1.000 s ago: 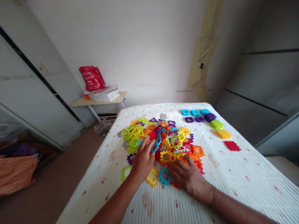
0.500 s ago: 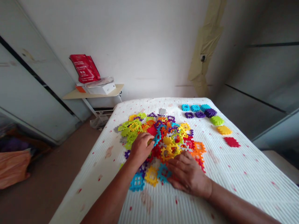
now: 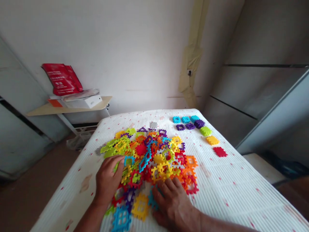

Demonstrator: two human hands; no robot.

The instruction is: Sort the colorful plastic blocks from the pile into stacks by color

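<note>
A heap of interlocking plastic tiles (image 3: 142,151) in many colours lies spread on the table; many have notched edges and cut-out centres. My left hand (image 3: 108,178) is at the heap's left side, its thumb and fingers curled together. Green shows between them, and a light-blue frame tile (image 3: 129,160) is right at the fingertips; which piece is gripped, I cannot tell. My right hand (image 3: 172,201) rests at the heap's front right, fingers stretched over its edge beside yellow tiles (image 3: 161,170) and partly covering a blue tile (image 3: 153,198). A yellow window tile (image 3: 140,207) and a blue window tile (image 3: 121,219) lie between my forearms.
Small stacks sorted by colour stand at the back right: blue (image 3: 185,119), purple (image 3: 190,126), green (image 3: 206,130), yellow (image 3: 212,140) and red (image 3: 220,151). A grey tile (image 3: 153,125) lies behind the heap. At left, a side table (image 3: 103,102) holds a box and a red bag (image 3: 61,79).
My left hand has moved left and away from the heap's middle, uncovering red and blue tiles there. My right hand stays at the front of the heap. The whole view has shifted.
</note>
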